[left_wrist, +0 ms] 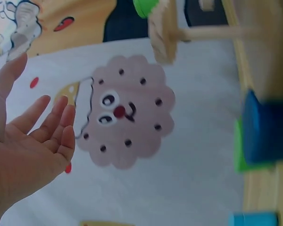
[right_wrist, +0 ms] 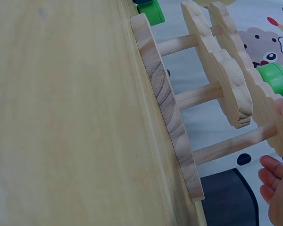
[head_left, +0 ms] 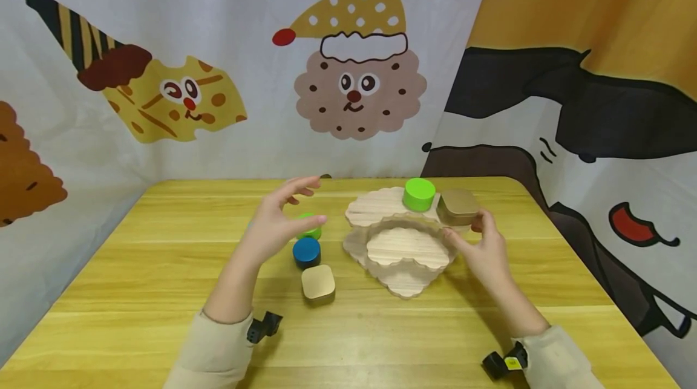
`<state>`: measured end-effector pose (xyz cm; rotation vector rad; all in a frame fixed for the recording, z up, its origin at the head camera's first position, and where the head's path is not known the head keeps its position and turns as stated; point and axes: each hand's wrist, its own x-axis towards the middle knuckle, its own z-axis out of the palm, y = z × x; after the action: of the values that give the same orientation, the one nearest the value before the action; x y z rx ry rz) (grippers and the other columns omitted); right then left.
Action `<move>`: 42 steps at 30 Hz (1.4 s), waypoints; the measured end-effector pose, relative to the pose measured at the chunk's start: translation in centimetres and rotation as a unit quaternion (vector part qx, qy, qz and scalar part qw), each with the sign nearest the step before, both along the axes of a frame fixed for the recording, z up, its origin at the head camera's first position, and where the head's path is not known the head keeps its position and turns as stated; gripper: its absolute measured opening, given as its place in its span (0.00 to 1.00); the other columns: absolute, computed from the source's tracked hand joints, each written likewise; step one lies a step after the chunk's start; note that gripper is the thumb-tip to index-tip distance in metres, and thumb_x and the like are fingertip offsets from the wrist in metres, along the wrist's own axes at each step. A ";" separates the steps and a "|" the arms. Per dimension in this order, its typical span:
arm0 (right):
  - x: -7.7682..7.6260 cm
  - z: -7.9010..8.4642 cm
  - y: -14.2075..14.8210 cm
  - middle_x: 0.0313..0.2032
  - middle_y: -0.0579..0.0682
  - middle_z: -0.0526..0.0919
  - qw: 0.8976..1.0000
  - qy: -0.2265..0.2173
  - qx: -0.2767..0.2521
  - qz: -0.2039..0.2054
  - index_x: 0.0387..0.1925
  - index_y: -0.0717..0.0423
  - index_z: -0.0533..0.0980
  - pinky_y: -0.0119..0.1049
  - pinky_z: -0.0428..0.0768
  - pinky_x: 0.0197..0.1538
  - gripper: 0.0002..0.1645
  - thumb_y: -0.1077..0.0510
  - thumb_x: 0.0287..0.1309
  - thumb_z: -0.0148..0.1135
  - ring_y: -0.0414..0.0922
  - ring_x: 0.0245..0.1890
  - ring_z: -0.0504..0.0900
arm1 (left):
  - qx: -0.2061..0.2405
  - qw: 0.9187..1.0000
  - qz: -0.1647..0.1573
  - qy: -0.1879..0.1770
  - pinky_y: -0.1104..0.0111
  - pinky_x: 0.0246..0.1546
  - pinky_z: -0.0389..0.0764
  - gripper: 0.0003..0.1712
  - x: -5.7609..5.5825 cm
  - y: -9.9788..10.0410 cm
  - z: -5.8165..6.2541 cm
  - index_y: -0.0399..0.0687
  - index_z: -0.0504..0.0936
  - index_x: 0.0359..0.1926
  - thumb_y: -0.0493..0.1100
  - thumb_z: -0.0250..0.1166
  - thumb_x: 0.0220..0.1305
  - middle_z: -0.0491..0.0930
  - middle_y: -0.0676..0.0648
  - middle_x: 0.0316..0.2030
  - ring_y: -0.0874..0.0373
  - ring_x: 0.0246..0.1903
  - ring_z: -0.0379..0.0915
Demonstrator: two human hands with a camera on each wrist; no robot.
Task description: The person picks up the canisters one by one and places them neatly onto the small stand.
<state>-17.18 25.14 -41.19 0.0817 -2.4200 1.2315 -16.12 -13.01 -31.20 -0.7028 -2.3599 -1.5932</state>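
Observation:
A wooden tiered stand (head_left: 408,247) with scalloped tiers on round posts stands right of centre. On its highest tier are a green round tin (head_left: 419,194) and a gold square tin (head_left: 458,206). My right hand (head_left: 487,253) pinches the gold tin at its near right corner, thumb at the tier's edge; the right wrist view cuts off most of this hand. My left hand (head_left: 272,219) is raised with fingers spread, holding nothing. Below it on the table are a second green tin (head_left: 310,228), a blue round tin (head_left: 307,253) and another gold square tin (head_left: 318,285).
The wooden table (head_left: 163,292) reaches back to a printed cloth (head_left: 218,159) with cartoon food figures. A light blue tin (left_wrist: 254,219) shows in the left wrist view, mostly hidden by my left hand in the head view.

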 end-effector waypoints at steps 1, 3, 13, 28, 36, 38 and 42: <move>0.0 0.0 0.0 0.48 0.64 0.75 1.000 0.000 0.000 -0.001 0.62 0.65 0.62 0.55 0.65 0.52 0.43 0.51 0.53 0.72 0.58 0.48 0.69 | -0.004 1.000 0.007 -0.005 0.56 0.52 0.65 0.34 0.1 -0.5 -0.2 0.50 0.74 0.63 0.40 0.74 0.53 0.75 0.50 0.56 0.56 0.53 0.68; 0.0 0.0 0.0 0.48 0.64 0.75 1.000 0.001 0.001 -0.001 0.62 0.65 0.62 0.55 0.65 0.51 0.42 0.51 0.52 0.72 0.58 0.48 0.70 | -0.012 1.000 0.018 -0.011 0.56 0.53 0.65 0.34 0.1 -1.4 -0.5 0.51 0.74 0.63 0.40 0.73 0.54 0.75 0.51 0.56 0.56 0.53 0.67; 0.2 0.0 0.1 0.48 0.63 0.75 1.000 -0.001 0.002 -0.001 0.62 0.65 0.62 0.54 0.65 0.51 0.42 0.50 0.53 0.71 0.55 0.48 0.70 | -0.046 0.997 0.053 -0.033 0.54 0.52 0.64 0.34 -0.4 -5.4 -2.4 0.48 0.71 0.65 0.43 0.71 0.58 0.74 0.47 0.56 0.51 0.55 0.66; 0.5 0.1 -0.1 0.47 0.63 0.75 1.000 -0.006 -0.002 -0.003 0.61 0.65 0.62 0.55 0.65 0.51 0.41 0.51 0.53 0.71 0.58 0.48 0.70 | -0.052 0.995 0.066 -0.063 0.54 0.52 0.63 0.35 -2.3 -8.9 -5.4 0.43 0.69 0.66 0.43 0.69 0.60 0.72 0.41 0.57 0.47 0.55 0.65; 0.3 0.0 -0.1 0.47 0.63 0.75 1.000 0.000 -0.003 -0.001 0.61 0.65 0.63 0.54 0.65 0.51 0.41 0.52 0.53 0.72 0.56 0.48 0.70 | -0.074 0.991 0.068 -0.094 0.46 0.54 0.61 0.38 -3.2 -10.4 -7.2 0.42 0.65 0.68 0.46 0.69 0.61 0.69 0.39 0.60 0.43 0.58 0.63; 0.3 0.0 -0.1 0.48 0.63 0.75 1.000 0.001 -0.004 0.000 0.61 0.65 0.62 0.55 0.65 0.51 0.41 0.52 0.53 0.72 0.56 0.48 0.70 | -0.077 0.990 0.065 -0.101 0.46 0.54 0.61 0.39 -3.5 -10.8 -7.7 0.42 0.64 0.69 0.47 0.68 0.61 0.69 0.38 0.61 0.42 0.59 0.62; 0.2 0.2 -0.1 0.48 0.64 0.75 1.000 0.004 -0.003 0.000 0.62 0.65 0.62 0.55 0.66 0.51 0.41 0.52 0.52 0.72 0.55 0.47 0.70 | -0.082 0.988 0.061 -0.118 0.46 0.55 0.60 0.39 -3.7 -11.4 -8.4 0.41 0.64 0.69 0.47 0.68 0.61 0.68 0.38 0.62 0.41 0.60 0.61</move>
<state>-17.00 25.02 -41.03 0.0860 -2.4084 1.2373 -19.86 -24.39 -39.55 -0.4074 -2.6698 -1.5192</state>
